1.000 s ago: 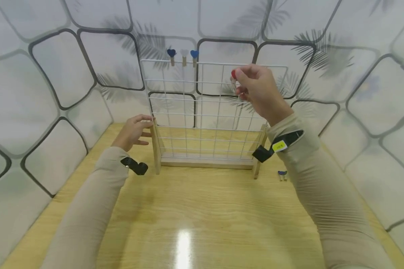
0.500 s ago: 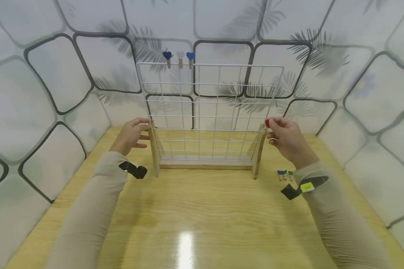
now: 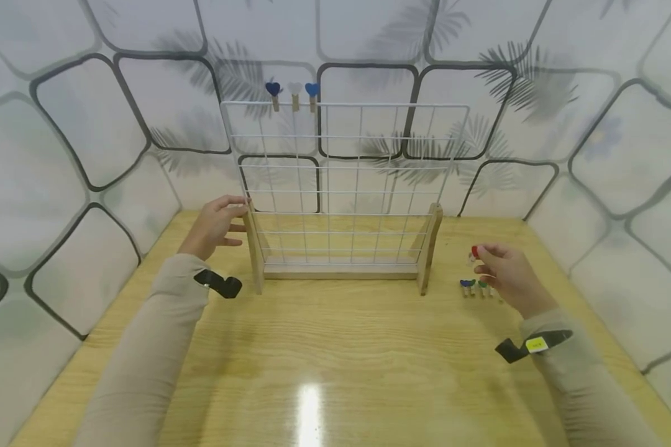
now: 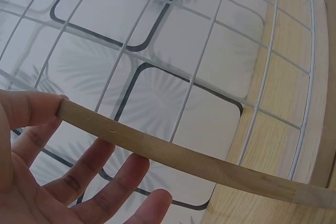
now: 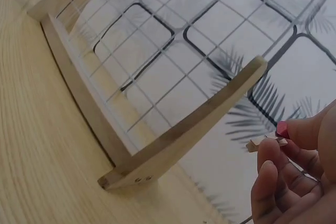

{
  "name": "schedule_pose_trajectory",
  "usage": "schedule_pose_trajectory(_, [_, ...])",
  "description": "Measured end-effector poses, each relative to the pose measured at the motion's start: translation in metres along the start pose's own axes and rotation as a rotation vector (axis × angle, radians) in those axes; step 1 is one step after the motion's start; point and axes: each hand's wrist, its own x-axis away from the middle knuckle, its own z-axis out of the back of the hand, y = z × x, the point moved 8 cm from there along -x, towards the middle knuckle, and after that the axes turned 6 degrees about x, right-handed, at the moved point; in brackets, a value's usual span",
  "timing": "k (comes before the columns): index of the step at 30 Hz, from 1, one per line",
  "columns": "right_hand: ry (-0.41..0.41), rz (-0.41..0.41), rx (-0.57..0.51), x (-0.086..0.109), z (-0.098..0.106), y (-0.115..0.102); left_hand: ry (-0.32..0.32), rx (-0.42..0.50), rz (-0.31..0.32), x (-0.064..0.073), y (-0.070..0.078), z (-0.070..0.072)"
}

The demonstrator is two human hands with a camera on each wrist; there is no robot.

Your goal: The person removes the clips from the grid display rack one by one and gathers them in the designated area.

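A white wire grid rack (image 3: 358,166) stands upright on wooden feet on the table. My left hand (image 3: 214,228) holds its left wooden post (image 4: 173,150) at the top end between thumb and index finger; the other fingers spread loosely beside it. Between the thumb and fingers of my right hand (image 3: 506,273) is a small wooden clothespin (image 5: 261,143) with a red heart (image 3: 474,251). That hand is over the right side of the table, apart from the rack. Clothespins with a dark blue heart (image 3: 273,89), a white heart (image 3: 295,89) and a light blue heart (image 3: 312,89) sit on the rack's top wire.
Several small heart clothespins, including a blue one (image 3: 464,284) and a green one (image 3: 483,285), lie on the table (image 3: 335,347) right of the rack, just below my right hand. A patterned curtain (image 3: 369,37) surrounds the table at the back and sides.
My right hand has moved down and right from the upper part of the grid to beside the rack, still pinching the red heart clothespin. My left hand has stayed at the left post.
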Motion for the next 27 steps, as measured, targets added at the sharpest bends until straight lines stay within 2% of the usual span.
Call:
schedule_pose_trajectory(4, [0.015, -0.038, 0.144, -0.001, 0.013, 0.019, 0.011, -0.002, -0.004, 0.000, 0.001, 0.002])
schedule_pose_trajectory(7, [0.010, -0.071, 0.298, -0.001, 0.020, 0.034, 0.030, 0.002, -0.004, 0.000, 0.001, 0.003])
schedule_pose_trajectory(11, [-0.005, -0.112, 0.421, 0.000, 0.026, 0.055, 0.035, 0.006, -0.003, 0.000, 0.000, 0.003])
schedule_pose_trajectory(19, [-0.042, -0.150, 0.495, 0.004, 0.031, 0.077, 0.011, 0.016, -0.001, 0.001, 0.001, 0.000])
schedule_pose_trajectory(27, [-0.095, -0.111, 0.605, 0.002, 0.029, 0.089, 0.015, 0.023, -0.003, 0.003, 0.000, 0.000])
